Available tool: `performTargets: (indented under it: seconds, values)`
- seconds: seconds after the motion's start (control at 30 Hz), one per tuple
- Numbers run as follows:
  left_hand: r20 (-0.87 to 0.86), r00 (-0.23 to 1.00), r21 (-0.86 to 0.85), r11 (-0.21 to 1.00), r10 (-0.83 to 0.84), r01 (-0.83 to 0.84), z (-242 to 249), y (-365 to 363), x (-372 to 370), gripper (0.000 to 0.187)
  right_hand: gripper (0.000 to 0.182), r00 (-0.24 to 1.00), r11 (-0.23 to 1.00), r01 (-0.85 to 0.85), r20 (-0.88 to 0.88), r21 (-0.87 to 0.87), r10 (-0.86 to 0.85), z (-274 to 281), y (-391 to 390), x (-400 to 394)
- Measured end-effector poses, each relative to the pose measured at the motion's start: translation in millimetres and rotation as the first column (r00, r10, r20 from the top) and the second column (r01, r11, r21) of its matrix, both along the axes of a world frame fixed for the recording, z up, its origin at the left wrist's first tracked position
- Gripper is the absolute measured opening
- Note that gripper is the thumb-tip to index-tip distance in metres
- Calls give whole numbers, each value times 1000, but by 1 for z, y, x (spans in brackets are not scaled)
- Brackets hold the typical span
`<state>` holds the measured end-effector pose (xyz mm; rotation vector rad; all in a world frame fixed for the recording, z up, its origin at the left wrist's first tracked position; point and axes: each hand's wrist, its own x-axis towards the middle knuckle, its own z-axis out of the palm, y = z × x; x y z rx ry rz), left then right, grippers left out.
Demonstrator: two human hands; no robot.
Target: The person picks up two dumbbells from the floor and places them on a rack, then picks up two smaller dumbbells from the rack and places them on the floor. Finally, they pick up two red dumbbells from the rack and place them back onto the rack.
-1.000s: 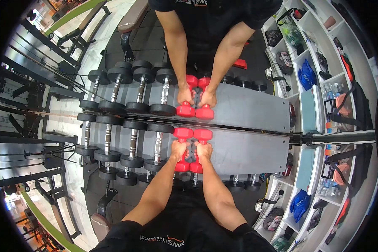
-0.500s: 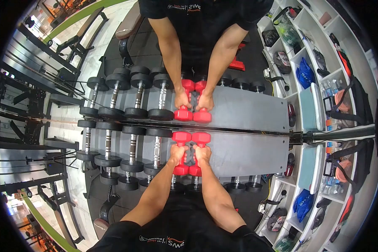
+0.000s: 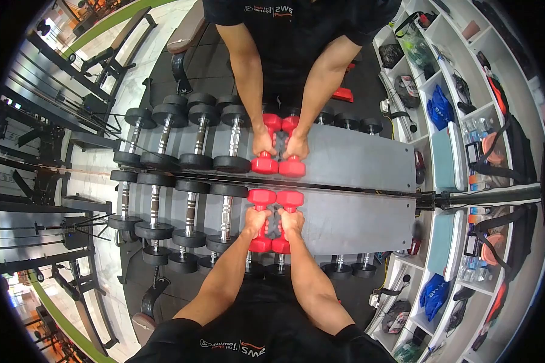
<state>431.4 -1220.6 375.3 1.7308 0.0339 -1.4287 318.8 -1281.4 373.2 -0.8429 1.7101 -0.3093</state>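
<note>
Two red dumbbells lie side by side on the grey shelf (image 3: 357,224), their ends close together. My left hand (image 3: 256,221) is wrapped round the handle of the left red dumbbell (image 3: 261,244). Round the handle of the right red dumbbell (image 3: 281,245), my right hand (image 3: 292,222) is closed. Small dark grey objects (image 3: 273,225) show between the two hands, too hidden to name. The mirror behind repeats both hands and both dumbbells upside down.
Large black dumbbells with metal handles (image 3: 226,218) stand in a row left of the red ones. More dumbbells (image 3: 340,267) sit on a lower level. White cubbies (image 3: 415,260) with bags and bottles are at the right. Gym machines (image 3: 72,233) stand at the left.
The view has shifted very slightly. Both hands keep hold of the red dumbbells in the same place.
</note>
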Motion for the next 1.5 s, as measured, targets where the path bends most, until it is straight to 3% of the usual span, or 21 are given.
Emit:
performTargets:
  seconds: [1.07, 1.5]
  values:
    - [-48, 998, -62, 998, -33, 30, 3, 7, 2, 8, 18, 998, 999, 27, 64, 31, -29, 7, -4, -2]
    - [-82, 994, -123, 990, -72, 62, 60, 43, -7, 10, 20, 996, 1000, -7, 86, 13, 5, 8, 0, -4]
